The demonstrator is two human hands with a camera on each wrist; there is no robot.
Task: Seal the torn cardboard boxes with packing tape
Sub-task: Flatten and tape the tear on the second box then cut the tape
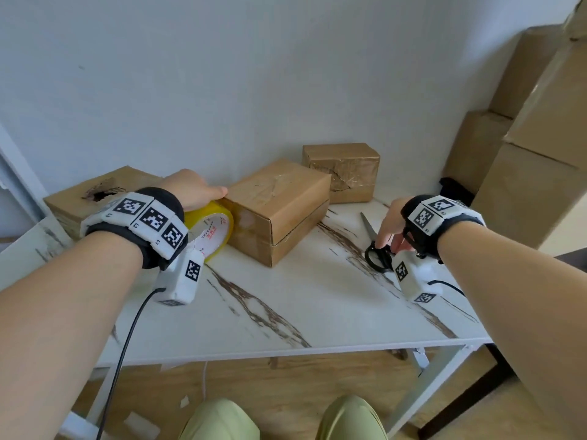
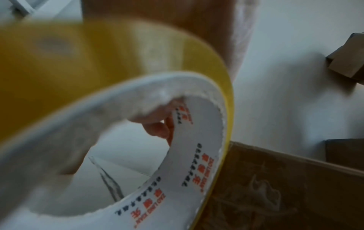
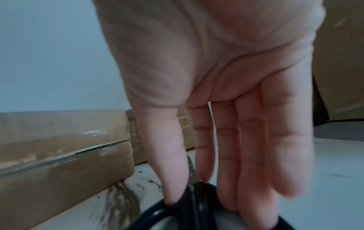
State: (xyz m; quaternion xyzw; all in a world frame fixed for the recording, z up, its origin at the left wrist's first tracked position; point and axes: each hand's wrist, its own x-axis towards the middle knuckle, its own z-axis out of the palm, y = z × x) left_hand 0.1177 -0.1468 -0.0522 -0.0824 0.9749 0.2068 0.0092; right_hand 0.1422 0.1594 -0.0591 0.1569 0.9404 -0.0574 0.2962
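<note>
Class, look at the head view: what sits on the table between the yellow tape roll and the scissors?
In the head view, the middle cardboard box lies between the tape roll and the scissors, touching the roll; right of it the table is bare.

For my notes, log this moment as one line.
left hand: grips tape roll | right hand: fingers on scissors | middle box: untaped

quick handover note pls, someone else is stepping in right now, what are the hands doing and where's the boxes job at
Left hand: grips the yellow tape roll, which stands on edge against the middle box.
Right hand: fingers reaching down into the handles of the black scissors that lie on the table.
Middle box and back box already carry tape.
Left box has an open torn hole with no tape visible: seal it next.
</note>
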